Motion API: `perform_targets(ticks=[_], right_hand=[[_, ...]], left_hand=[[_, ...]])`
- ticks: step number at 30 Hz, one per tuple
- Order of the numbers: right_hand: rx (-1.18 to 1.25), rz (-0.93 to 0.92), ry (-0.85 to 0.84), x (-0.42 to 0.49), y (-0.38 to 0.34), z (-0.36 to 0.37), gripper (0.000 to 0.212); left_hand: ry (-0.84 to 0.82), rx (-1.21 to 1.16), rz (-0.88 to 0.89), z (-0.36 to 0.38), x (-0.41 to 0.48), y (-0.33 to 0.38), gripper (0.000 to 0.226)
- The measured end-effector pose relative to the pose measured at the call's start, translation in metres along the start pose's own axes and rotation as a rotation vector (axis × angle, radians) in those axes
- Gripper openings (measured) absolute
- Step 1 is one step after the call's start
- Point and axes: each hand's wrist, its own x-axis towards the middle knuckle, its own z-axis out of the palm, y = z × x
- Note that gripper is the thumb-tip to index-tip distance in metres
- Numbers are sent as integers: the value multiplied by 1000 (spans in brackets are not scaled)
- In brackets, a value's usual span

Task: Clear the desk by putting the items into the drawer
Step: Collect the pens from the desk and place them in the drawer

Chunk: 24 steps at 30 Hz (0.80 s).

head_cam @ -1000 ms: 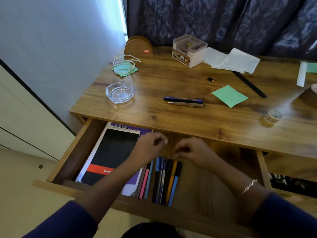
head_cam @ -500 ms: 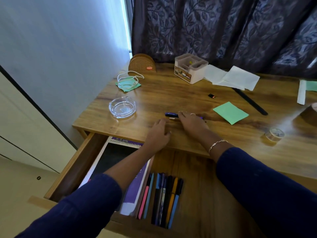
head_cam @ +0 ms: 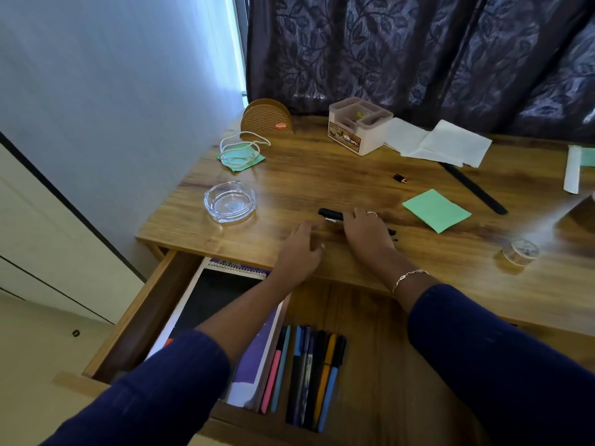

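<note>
Two dark pens [head_cam: 331, 215] lie on the wooden desk [head_cam: 322, 175], mostly hidden under my right hand [head_cam: 367, 233], whose fingers curl over them. My left hand [head_cam: 301, 249] rests open on the desk just left of it, near the front edge. Below, the open drawer [head_cam: 370, 317] holds a spiral notebook [head_cam: 212, 294] and a row of several pens and markers [head_cam: 309, 375]. Other items on the desk are a glass ashtray [head_cam: 230, 201], a face mask [head_cam: 241, 152], a green sticky pad [head_cam: 436, 210], a tape roll [head_cam: 521, 251] and a small black item [head_cam: 400, 178].
At the back stand a brown holder [head_cam: 266, 116] and a white organiser box [head_cam: 359, 125], with white papers [head_cam: 444, 143] and a black ruler [head_cam: 473, 188] to the right. A wall is at the left, a dark curtain behind. The drawer's right half shows bare wood.
Both hands rose from the pens in the drawer to the desk top. My right hand now covers the two pens, which have turned slightly.
</note>
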Motion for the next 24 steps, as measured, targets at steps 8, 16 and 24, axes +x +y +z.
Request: perform_targets(ticks=[8, 16, 24], right_hand=[[1322, 337, -229, -51, 2, -52, 17], [1882, 524, -576, -137, -5, -20, 27], [1889, 807, -590, -184, -22, 38, 27]], left_hand=[[-114, -401, 2, -5, -9, 11, 49], [-562, -670, -157, 0, -37, 17, 33], [-735, -488, -336, 53, -64, 2, 49]])
